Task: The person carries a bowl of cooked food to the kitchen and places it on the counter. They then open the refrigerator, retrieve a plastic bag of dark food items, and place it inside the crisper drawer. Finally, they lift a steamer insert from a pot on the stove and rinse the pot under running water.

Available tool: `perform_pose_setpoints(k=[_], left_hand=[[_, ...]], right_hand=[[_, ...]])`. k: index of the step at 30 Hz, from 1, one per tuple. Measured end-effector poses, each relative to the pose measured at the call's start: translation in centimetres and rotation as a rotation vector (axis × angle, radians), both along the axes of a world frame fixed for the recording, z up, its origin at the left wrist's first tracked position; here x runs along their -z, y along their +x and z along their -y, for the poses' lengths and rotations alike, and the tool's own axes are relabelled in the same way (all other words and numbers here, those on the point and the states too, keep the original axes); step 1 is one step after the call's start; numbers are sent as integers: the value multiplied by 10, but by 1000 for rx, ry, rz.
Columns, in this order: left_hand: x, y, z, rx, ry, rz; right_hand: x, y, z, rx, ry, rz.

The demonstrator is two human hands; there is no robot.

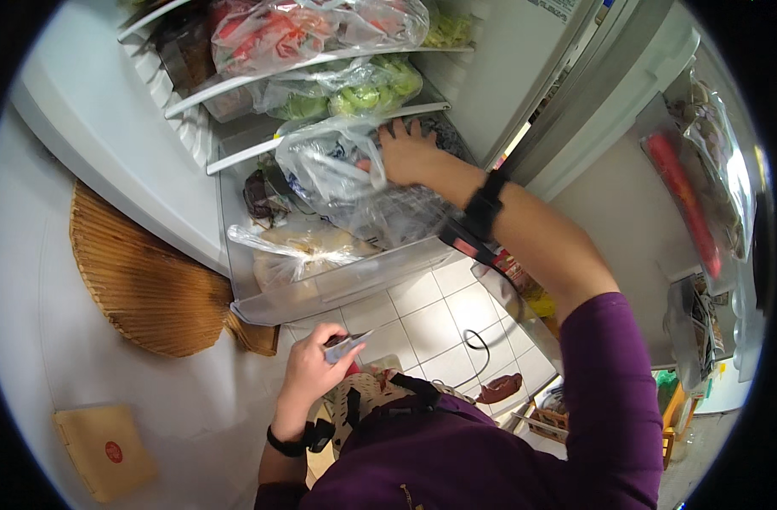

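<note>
My right hand (406,153) reaches into the pulled-out clear drawer (356,280) of a fridge, its fingers spread. Its thumb side touches a translucent plastic bag (331,159) with loose handles. Under that hand lies a dark, crinkled plastic bag (404,213), whose contents I cannot make out. At the drawer's front sits a knotted clear bag (299,255) of something pale, beside a dark purple-brown item (258,194). My left hand (312,360), below the drawer's front edge, grips a small flat packet (345,346).
Bagged green vegetables (369,89) and a bag of red produce (274,32) fill the shelves above. The open fridge door (624,210) stands right, with a red stick-shaped item (685,204) in its rack. A palm-leaf fan (146,274) is at left; a cable (481,350) crosses the tiles.
</note>
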State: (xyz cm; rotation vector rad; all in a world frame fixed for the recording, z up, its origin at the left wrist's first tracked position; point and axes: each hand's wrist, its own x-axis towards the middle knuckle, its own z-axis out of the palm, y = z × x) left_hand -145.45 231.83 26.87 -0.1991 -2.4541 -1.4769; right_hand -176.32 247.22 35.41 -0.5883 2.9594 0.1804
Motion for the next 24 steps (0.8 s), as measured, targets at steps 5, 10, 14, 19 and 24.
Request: perform_pose_setpoints(k=[5, 10, 14, 19, 24], left_hand=[[3, -21, -28, 60, -31, 30], [5, -29, -36, 57, -28, 155], [8, -36, -40, 10, 94, 173], [13, -31, -27, -33, 62, 137], [30, -33, -1, -70, 57, 23]], right_hand=[[17, 29, 17, 44, -29, -36], [31, 45, 46, 13, -105, 64], [19, 14, 89, 263, 7, 170], [-8, 54, 57, -75, 78, 297], [1, 208, -61, -225, -989, -45]])
